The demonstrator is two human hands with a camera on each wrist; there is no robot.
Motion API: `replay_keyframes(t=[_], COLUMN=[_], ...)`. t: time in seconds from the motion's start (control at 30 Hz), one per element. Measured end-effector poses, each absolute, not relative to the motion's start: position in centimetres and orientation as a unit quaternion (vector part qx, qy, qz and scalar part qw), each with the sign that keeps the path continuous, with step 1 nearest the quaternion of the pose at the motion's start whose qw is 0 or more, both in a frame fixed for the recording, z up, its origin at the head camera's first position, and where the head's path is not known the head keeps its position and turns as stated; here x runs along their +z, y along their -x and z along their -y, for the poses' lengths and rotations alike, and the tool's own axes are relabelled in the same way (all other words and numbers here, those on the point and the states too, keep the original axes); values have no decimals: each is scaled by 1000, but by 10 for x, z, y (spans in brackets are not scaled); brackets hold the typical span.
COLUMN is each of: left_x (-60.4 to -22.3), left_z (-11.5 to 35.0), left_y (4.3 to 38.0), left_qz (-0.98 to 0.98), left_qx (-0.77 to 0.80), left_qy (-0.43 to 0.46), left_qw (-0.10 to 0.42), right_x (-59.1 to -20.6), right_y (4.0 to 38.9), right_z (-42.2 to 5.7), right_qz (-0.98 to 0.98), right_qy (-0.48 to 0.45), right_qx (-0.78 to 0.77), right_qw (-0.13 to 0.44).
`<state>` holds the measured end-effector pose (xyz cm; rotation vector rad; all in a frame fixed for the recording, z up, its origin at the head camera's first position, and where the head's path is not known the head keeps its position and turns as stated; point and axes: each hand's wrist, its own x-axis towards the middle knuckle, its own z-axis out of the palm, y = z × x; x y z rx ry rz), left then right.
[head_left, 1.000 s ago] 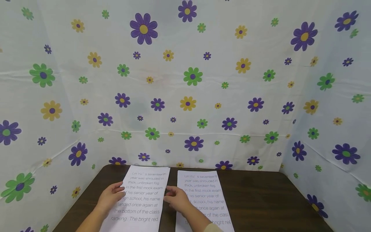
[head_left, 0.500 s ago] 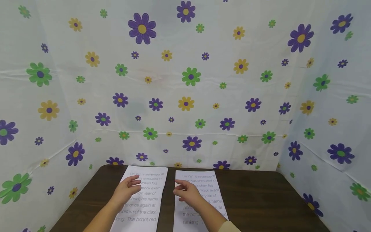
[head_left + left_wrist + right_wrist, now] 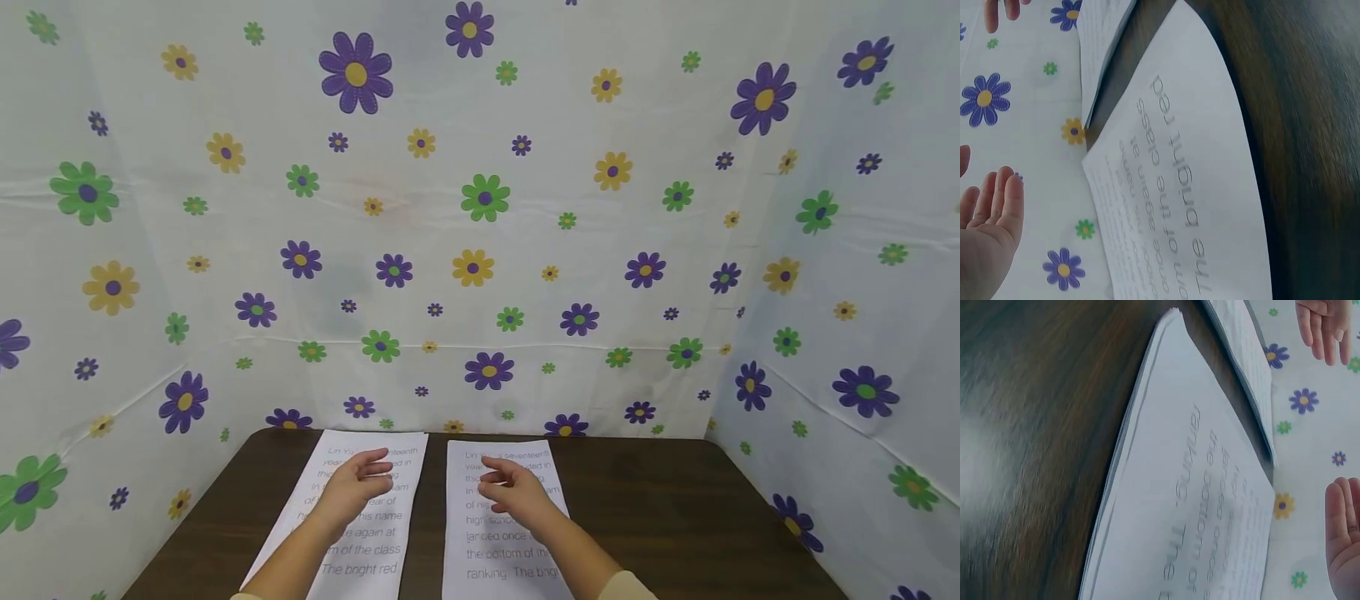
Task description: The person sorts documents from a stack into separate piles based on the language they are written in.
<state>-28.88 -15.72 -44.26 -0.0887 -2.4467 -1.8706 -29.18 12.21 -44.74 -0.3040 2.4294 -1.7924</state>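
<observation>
Two stacks of printed white paper lie side by side: a left stack and a right stack, both with large grey text. My left hand hovers over the left stack, covering some of its words, fingers loosely bent and holding nothing. Over the right stack is my right hand, also without anything in its grasp, fingertips pointing left. In the left wrist view the left hand shows its palm, apart from the paper. The right wrist view shows the right hand likewise raised, with layered sheet edges visible on the stack below.
The stacks lie on a dark brown wooden table, a narrow strip of wood between them. A white cloth with purple, green and yellow flowers hangs behind the table and along both sides.
Both hands have left the edges of the left stack and risen. They have moved rightward, the right hand now over the right stack. The view has turned slightly right.
</observation>
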Motion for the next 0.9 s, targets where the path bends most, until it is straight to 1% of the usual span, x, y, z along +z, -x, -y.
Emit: replay_keyframes(t=[0.27,0.47,0.63,0.9], left_x=[-441,-441,-440,-443], left_z=[140,127,118,102], left_y=[290,293,293,296], left_qz=[783,784,780,774], left_qx=[-619,-617,-620,-622], left_qy=[51,65,88,119], left_qw=[20,7,-5,-23], right_x=[-444,-444,-444,-450], right_y=[290,288,286,287], right_z=[-146,-165,-181,-203], right_qz=[-802,-806,-809,-800], right_qy=[92,84,62,36], right_qx=[-589,-585,-585,-598], right_qw=[40,20,0,-14])
